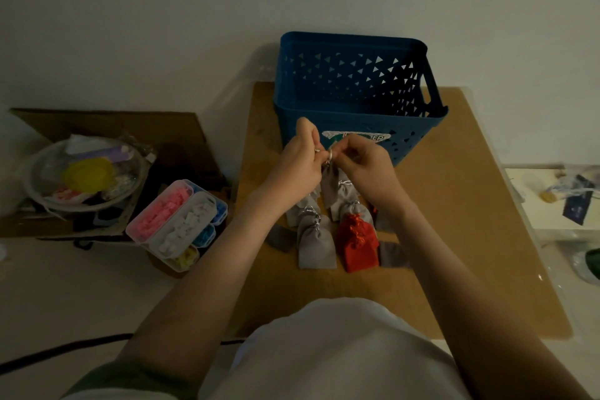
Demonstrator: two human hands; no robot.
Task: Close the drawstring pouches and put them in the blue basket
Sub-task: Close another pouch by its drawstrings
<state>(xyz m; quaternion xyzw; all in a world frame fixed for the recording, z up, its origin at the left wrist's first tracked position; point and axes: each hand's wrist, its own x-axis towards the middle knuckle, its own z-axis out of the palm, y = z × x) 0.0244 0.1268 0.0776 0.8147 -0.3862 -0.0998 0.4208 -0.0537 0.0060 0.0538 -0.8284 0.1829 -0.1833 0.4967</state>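
Note:
A blue basket (357, 120) with triangle holes stands at the back of a brown board. In front of it my left hand (300, 162) and my right hand (367, 164) pinch the silver drawstring of a grey pouch (330, 183) that hangs between them above the pile. Below lie several grey pouches, the nearest one (316, 245) flat on the board, and beside it a red pouch (357, 243) with a red cord. Dark grey pouches (393, 255) lie at the pile's edges.
The brown board (454, 221) carries everything. To the left stand clear boxes of pink, white and blue pieces (177, 221) and a clear bowl (84, 175) of odds and ends on cardboard. A black cable (58, 351) runs at lower left. Clutter lies at the right edge.

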